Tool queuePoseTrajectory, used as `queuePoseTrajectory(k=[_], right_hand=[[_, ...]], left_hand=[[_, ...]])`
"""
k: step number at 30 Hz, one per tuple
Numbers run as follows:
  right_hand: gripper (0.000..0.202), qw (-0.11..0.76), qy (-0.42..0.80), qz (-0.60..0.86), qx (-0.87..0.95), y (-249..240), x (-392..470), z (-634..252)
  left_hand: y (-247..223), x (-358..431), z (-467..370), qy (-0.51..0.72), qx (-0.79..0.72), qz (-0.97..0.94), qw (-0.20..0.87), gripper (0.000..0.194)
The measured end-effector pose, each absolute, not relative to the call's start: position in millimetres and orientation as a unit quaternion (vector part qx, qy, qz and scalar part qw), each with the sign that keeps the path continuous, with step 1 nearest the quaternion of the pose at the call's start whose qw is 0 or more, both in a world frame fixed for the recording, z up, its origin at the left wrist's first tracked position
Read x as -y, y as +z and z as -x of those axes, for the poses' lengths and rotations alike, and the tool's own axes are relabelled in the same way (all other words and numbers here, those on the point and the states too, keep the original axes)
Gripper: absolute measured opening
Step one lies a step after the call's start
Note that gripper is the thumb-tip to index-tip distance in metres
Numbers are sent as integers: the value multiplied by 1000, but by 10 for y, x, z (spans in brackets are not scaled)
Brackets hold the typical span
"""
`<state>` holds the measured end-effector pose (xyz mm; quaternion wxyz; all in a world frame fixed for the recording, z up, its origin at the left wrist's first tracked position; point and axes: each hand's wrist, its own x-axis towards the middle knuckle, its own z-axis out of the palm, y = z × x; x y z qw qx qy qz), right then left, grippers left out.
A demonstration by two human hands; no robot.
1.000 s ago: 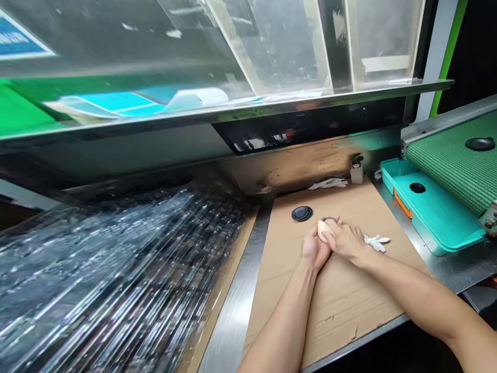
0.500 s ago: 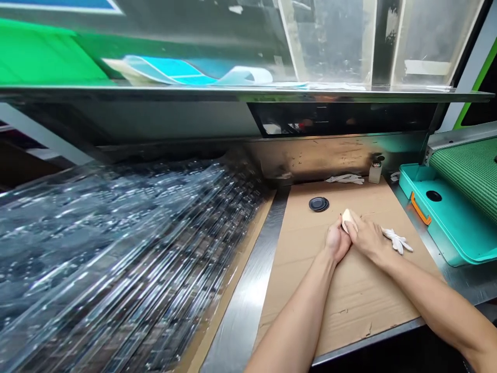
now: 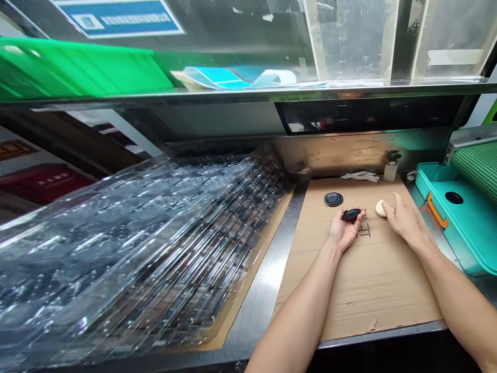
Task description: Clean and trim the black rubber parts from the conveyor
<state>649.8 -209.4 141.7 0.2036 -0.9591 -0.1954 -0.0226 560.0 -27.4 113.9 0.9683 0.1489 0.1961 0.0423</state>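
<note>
Black disc (image 3: 351, 214) sits pinched between the fingers and thumb of the left hand (image 3: 344, 230), held palm-up just above a sheet of brown cardboard (image 3: 361, 290) that covers the steel workbench (image 3: 256, 295). The right hand (image 3: 404, 223) lies flat beside it, fingers loosely curled over a small cream-coloured pad (image 3: 380, 208) that rests on the cardboard. A short stack of similar black discs (image 3: 334, 199) lies on the cardboard just beyond the left hand, apart from it. At the far right, a teal plastic tray (image 3: 466, 228) with an orange handle holds a single black disc (image 3: 453, 197); a green belt (image 3: 477, 166) ends above the tray's far side. Near the back wall stand a small white bottle (image 3: 391, 169) and a crumpled white glove (image 3: 361, 176). A tall leaning stack of clear plastic trays (image 3: 128, 248) fills the left of the bench; what they hold cannot be made out.
</note>
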Motion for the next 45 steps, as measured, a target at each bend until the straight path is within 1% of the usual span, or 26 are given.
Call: queuePoseTrajectory(k=[3,5,8,9,11,14,16,18,20,21,22,23,26,29,32,34,36,37,40,45], right_hand=[[58,178,-36,964,192,1483,2166,-6560],[57,136,-22,973,188,1552,2259,-6609],[58,46,76,974,209,1642,2441,-6687],[55,24,116,967,226,1660,2501,-6712],[43,9,175,949,262,1684,2597,-6749],[22,50,212,927,305,1728,2633,-6737],[15,123,206,908,345,1760,2565,-6672],[21,231,136,888,374,1749,2417,-6564],[31,334,8,872,358,1658,2211,-6425],[34,366,-52,865,340,1583,2099,-6348],[35,378,-98,860,330,1495,1991,-6269],[35,370,-123,857,338,1401,1893,-6192],[33,285,-114,846,435,1169,1711,-6011],[32,215,-68,824,521,1079,1712,-5971],[28,180,-22,828,531,1080,1807,-6072],[27,162,-5,845,509,1095,1861,-6158],[27,156,-6,859,487,1107,1889,-6222],[27,157,-8,862,481,1110,1893,-6242],[25,170,-11,862,478,1104,1886,-6260],[25,183,-3,856,483,1098,1878,-6248]], left_hand=[[1122,271,-5591,45,-200,-132,970,57],[1103,273,-5583,49,-183,-128,974,57],[1086,271,-5573,52,-157,-121,979,51],[1087,266,-5570,52,-153,-118,980,48],[1096,249,-5568,52,-153,-113,980,45],[1111,229,-5568,49,-155,-113,980,43],[1106,250,-5574,48,-155,-141,977,42],[1082,322,-5587,56,-147,-201,967,38],[1043,438,-5603,66,-124,-266,954,33],[1022,502,-5610,69,-112,-286,949,29],[1003,562,-5616,72,-102,-294,947,26],[988,609,-5620,75,-98,-295,948,23],[975,633,-5614,74,-106,-282,951,20],[1002,493,-5594,96,-105,-305,942,26],[1032,339,-5568,222,-140,-381,886,32],[1047,296,-5542,308,-180,-444,822,48],[1062,307,-5507,354,-187,-503,766,64],[1071,329,-5488,363,-178,-529,746,68],[1102,416,-5445,369,-151,-570,719,70],[1127,513,-5439,402,-139,-580,694,72]])
